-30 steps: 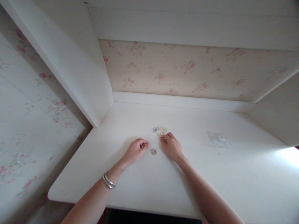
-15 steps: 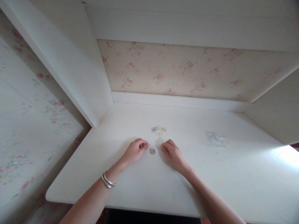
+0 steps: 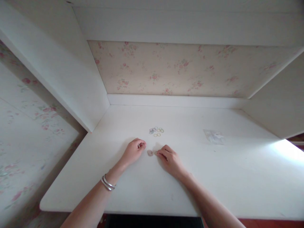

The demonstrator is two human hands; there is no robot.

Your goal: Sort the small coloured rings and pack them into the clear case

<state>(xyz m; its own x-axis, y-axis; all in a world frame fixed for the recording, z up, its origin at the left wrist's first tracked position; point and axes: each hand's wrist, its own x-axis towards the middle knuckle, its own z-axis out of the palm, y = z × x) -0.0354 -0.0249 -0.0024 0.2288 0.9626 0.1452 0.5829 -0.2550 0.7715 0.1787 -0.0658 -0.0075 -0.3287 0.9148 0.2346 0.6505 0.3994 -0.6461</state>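
The right hand [image 3: 169, 159] is pinched on a small band beside the pink pile [image 3: 149, 153]; the left hand [image 3: 133, 151] is curled, contents unclear. Bare desk [image 3: 237, 177] lies rightward.

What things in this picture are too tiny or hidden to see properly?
Head view:
- Left hand: the curled fingers hide whatever they pinch.
- Right hand: its fingertips cover something tiny; too small to tell what.
- Small pinkish pile between the hands: too small and blurred to name.
- Little coloured rings: too small to count.
- Clear packet: contents washed out.
- Both elbows: cut off by the bottom edge.
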